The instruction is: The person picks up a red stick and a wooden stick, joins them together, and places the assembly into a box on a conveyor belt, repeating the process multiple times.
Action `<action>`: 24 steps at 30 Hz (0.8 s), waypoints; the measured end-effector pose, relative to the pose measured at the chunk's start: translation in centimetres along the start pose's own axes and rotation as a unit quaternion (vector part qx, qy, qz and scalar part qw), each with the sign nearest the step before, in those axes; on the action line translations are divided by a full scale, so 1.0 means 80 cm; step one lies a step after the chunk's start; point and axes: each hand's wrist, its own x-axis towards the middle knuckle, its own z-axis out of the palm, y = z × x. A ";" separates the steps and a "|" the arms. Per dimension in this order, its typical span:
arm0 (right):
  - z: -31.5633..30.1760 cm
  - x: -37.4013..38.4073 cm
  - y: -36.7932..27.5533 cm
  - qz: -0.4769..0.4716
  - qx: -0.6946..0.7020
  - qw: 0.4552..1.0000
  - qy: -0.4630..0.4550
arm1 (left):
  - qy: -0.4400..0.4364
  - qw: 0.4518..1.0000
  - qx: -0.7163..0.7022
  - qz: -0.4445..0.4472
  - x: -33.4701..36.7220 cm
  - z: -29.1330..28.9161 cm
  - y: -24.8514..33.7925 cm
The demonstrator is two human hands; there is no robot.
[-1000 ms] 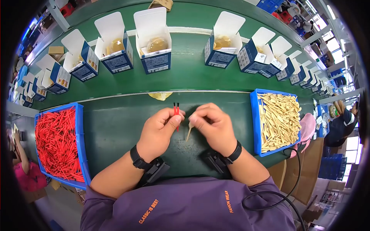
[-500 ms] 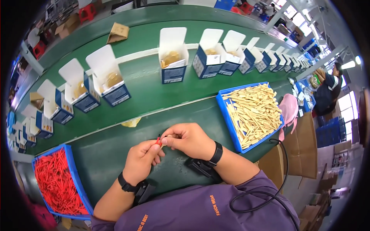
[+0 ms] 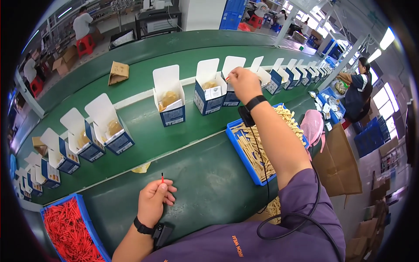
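Between its thumb and fingers, my left hand (image 3: 155, 201) pinches a small red brush (image 3: 163, 178) with a black tip, over the dark green work surface. My right hand (image 3: 245, 85) is stretched far forward, held closed above the row of open cartons. A thin reddish stick (image 3: 227, 79) pokes out from its fingertips; its exact kind is too small to make out. Just below that hand is a blue-and-white carton (image 3: 230, 99), partly hidden by it. Left of it, another carton (image 3: 209, 105) holds a tan item and a white packet.
A blue tray (image 3: 87, 218) of red brushes stands lower left. Under my right forearm sits a blue tray (image 3: 244, 159) of pale wooden sticks. More open cartons (image 3: 170, 115) line the green belt (image 3: 144, 139). A person (image 3: 362, 91) works at far right; a black cable (image 3: 321, 205) crosses my right sleeve.
My hands, earlier together over the work surface, have parted. The right one has reached forward to the cartons; the left keeps a red brush. The whole view has shifted.
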 end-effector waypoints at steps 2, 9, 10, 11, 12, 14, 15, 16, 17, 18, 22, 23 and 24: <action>-0.002 0.001 0.008 0.005 -0.012 1.000 -0.015 | -0.005 1.000 0.000 0.005 0.005 0.001 0.004; -0.019 -0.014 0.013 0.037 -0.016 0.982 -0.183 | -0.009 1.000 0.006 0.002 0.005 0.003 0.007; -0.012 -0.013 0.009 0.004 -0.055 0.981 -0.186 | -0.012 1.000 0.006 0.001 0.006 0.005 0.007; -0.004 -0.013 0.005 -0.028 -0.094 0.977 -0.188 | -0.011 1.000 0.012 0.004 0.006 0.006 0.007; 0.001 -0.013 0.003 -0.062 -0.131 0.971 -0.192 | -0.007 1.000 0.019 0.007 0.006 0.006 0.007; 0.000 0.001 0.007 -0.069 -0.149 0.959 -0.232 | -0.005 1.000 0.026 0.007 0.007 0.008 0.007; -0.001 0.007 0.011 -0.075 -0.167 0.944 -0.276 | -0.009 1.000 0.018 0.005 0.007 0.010 0.006; -0.003 0.011 0.011 -0.081 -0.185 0.926 -0.320 | -0.014 1.000 0.010 0.003 0.009 0.010 0.005; -0.007 0.017 0.013 -0.076 -0.185 0.924 -0.326 | -0.020 1.000 0.001 0.001 0.011 0.010 0.004; -0.018 0.026 0.010 -0.086 -0.139 0.927 -0.337 | -0.022 1.000 -0.003 -0.008 0.011 0.014 0.002; -0.057 -0.019 -0.005 -0.124 0.000 0.978 -0.168 | -0.011 1.000 -0.020 -0.007 0.014 0.011 -0.003; -0.074 -0.037 -0.010 -0.092 -0.054 0.973 -0.204 | -0.014 1.000 -0.017 -0.007 0.013 0.011 -0.005; -0.087 -0.056 -0.013 -0.060 -0.107 0.964 -0.235 | -0.016 1.000 -0.011 -0.003 0.014 0.007 -0.005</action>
